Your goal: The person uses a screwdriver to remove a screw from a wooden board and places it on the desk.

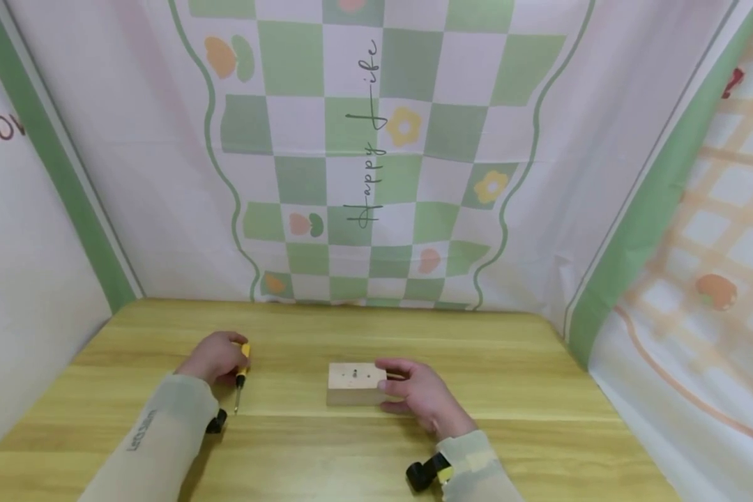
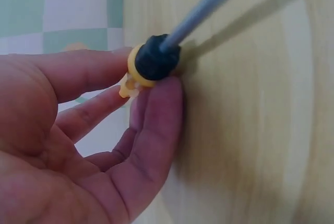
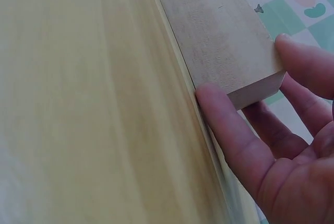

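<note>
In the head view, the person's left hand (image 1: 218,357) holds the screwdriver (image 1: 241,380) by its yellow handle, over the left part of the wooden table (image 1: 301,457); the shaft points toward the person, and the fingers look curled round the handle; the right hand (image 1: 423,396) has its fingers about the right end of the wooden block (image 1: 355,390), which lies near the middle of the table, well apart from the screwdriver; a small dark piece (image 1: 355,374) shows at the middle of the block's top, with a small mark to either side; a steady block seems to call for the fingers to stay low on its sides, leaving that top face free.

In the left wrist view, the fingers are clamped on the screwdriver near its black collar (image 2: 156,57), one from above and one from below; the tip runs out of the frame; a firmer hold, it would seem, would bring the handle deeper into the palm.

In the right wrist view, the fingers are clamped on the block's end, with one fingertip at a corner and another on the opposite edge; even pressure from both sides should keep the block from twisting.
</note>
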`<state>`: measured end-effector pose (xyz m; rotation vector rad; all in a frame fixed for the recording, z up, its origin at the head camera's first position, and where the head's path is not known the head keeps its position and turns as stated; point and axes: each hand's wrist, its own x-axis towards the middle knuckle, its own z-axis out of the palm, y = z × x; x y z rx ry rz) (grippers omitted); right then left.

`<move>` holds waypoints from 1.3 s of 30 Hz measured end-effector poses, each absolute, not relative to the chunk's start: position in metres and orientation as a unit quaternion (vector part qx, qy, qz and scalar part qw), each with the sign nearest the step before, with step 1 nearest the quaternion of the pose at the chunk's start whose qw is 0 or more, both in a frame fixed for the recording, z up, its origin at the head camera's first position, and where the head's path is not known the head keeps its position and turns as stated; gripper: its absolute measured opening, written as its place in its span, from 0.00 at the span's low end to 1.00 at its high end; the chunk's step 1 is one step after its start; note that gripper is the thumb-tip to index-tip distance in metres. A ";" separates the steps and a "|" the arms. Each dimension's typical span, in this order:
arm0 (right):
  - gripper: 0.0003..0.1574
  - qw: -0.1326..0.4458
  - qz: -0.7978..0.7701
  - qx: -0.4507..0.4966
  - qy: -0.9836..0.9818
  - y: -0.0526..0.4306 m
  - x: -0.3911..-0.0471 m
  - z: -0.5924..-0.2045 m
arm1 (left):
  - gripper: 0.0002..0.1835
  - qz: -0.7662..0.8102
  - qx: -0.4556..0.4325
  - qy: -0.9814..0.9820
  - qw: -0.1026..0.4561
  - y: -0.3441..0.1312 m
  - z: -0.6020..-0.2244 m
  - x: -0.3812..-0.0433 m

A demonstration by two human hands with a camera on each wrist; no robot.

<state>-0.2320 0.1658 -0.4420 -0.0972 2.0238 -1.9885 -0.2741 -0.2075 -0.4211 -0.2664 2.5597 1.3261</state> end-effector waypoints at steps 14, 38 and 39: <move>0.29 0.154 -0.683 -0.025 0.714 0.167 -0.234 -0.442 | 0.29 0.498 -0.106 0.851 0.129 -0.208 -0.426 -0.265; 0.26 0.158 -0.669 -0.027 0.726 0.162 -0.229 -0.438 | 0.29 0.722 -0.054 0.681 0.110 -0.195 -0.420 -0.238; 0.26 0.161 -0.669 -0.028 0.725 0.161 -0.229 -0.438 | 0.28 0.735 -0.048 0.668 0.106 -0.194 -0.417 -0.237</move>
